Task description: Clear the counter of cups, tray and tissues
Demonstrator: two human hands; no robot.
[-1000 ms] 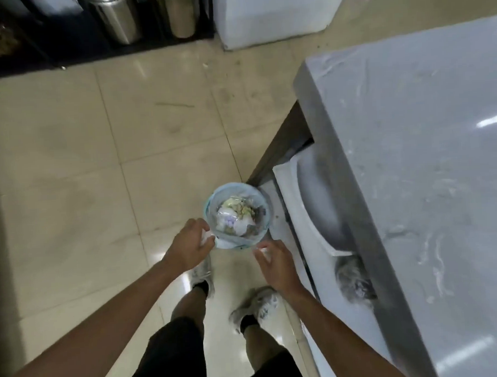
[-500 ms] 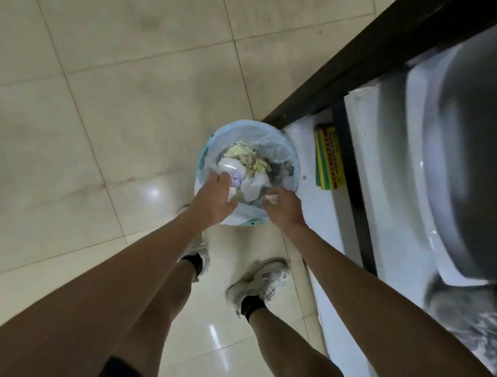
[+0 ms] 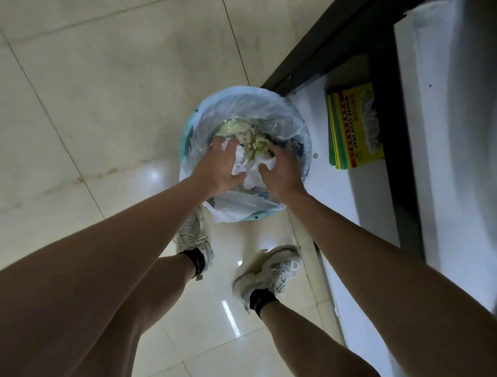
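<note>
Head camera, looking straight down: a person bends over a small round waste bin lined with a pale translucent plastic bag, both bare arms reaching into its mouth. Left hand lies palm down on crumpled white tissues in the bin, its fingers spread and fairly straight, pressing the paper rather than gripping it. Right hand is beside it, also on the white paper, with its fingers bent over the wad; whether they actually pinch it cannot be told from this angle. Just beyond the tissues, toward the far side of the bin, sits a heap of pale green and yellowish scraps. The bin stands on a glossy beige tiled floor, hard against the corner of a dark-framed cabinet. On the white ledge at the foot of that cabinet, near the bin's right side, lies a flat yellow and green packet with red lettering too small to read with certainty. Two feet in white sneakers and black socks stand on the tiles just before the bin. At the far right edge a pale grey surface is blurred and cannot be identified.
</note>
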